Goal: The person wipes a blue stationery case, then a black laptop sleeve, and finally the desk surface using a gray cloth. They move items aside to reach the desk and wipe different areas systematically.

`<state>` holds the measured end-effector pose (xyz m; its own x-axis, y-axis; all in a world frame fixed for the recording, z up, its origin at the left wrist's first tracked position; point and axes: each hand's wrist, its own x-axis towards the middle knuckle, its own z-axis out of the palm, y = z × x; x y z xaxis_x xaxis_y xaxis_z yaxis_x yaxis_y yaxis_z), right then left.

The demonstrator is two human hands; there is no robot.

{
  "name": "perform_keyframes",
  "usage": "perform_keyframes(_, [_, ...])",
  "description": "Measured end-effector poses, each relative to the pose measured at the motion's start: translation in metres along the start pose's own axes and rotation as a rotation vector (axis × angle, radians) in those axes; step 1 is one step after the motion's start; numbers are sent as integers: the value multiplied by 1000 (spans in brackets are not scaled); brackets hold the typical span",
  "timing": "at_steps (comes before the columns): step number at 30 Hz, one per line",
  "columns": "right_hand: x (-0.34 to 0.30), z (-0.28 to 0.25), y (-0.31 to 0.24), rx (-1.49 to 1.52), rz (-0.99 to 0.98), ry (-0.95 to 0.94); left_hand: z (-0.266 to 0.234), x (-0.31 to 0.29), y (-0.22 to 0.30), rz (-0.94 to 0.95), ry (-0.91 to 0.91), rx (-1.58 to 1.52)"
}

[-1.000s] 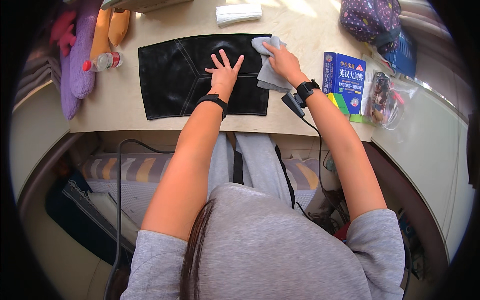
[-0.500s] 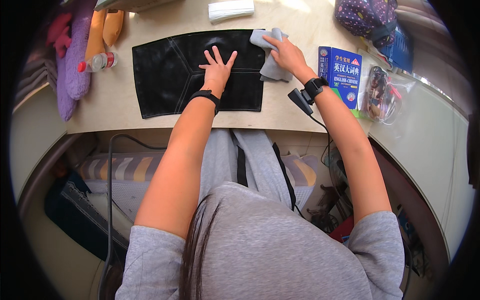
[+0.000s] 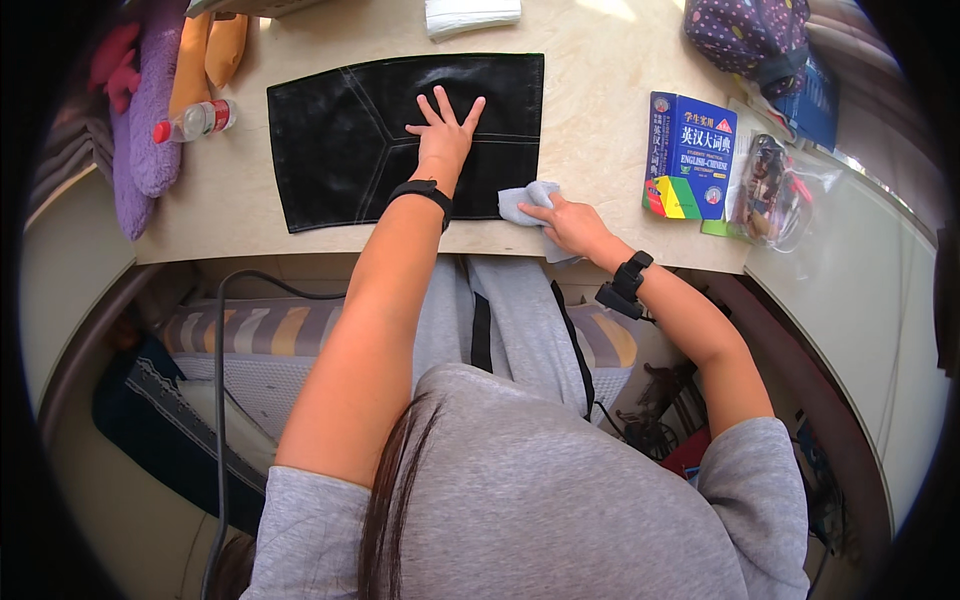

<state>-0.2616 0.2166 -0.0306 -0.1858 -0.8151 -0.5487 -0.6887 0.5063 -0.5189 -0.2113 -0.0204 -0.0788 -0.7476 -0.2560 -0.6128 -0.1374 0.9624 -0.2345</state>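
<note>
Desk: pale wood-grain tabletop point(image 3: 600, 120), sunlit at its far edge; clock directions run from the panel's middle, 12 being the far side.
Panel: black, glossy, leather-like sheet with light stitched seams point(image 3: 355, 145), lying flat in the desk's centre, its long near edge close to the desk's edge.
Left hand: bare left hand point(image 3: 446, 140) laid on the panel just toward 3 o'clock, fingers spread, grasping nothing.
Right hand: bare right hand point(image 3: 578, 228) at 4 o'clock, grasping the cloth, index finger extended over it.
Cloth: soft, light-grey fabric, bunched point(image 3: 516, 206), covering the panel's corner at 4 o'clock.
Bottle: clear plastic bottle with red cap point(image 3: 200, 121), on its side at 9 o'clock.
Book: thick blue book point(image 3: 703, 150) at 3 o'clock.
Packet: white, oblong pack point(image 3: 472, 15) at 1 o'clock.
</note>
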Motion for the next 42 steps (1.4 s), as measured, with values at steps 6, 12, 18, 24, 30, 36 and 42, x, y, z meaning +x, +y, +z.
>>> perform_keyframes(6, [83,-73,38,34,56,491,4,1,-1,9,29,-1])
perform_keyframes(12, [105,-54,40,-110,185,398,-2,-3,-3,16,37,22])
perform_keyframes(18, [15,12,7,-106,22,58,-12,-5,-5,47,-74,-21])
perform_keyframes(24, [-18,9,-3,50,25,8,-13,-5,-4,38,-68,-11])
perform_keyframes(30, [-28,-59,5,330,88,686,-16,-4,-4,44,-108,9])
perform_keyframes(36, [-26,-44,9,148,314,718,-16,-6,-5,42,-71,3])
perform_keyframes(42, [-17,8,17,-93,234,652,-13,-6,-4,53,-93,31])
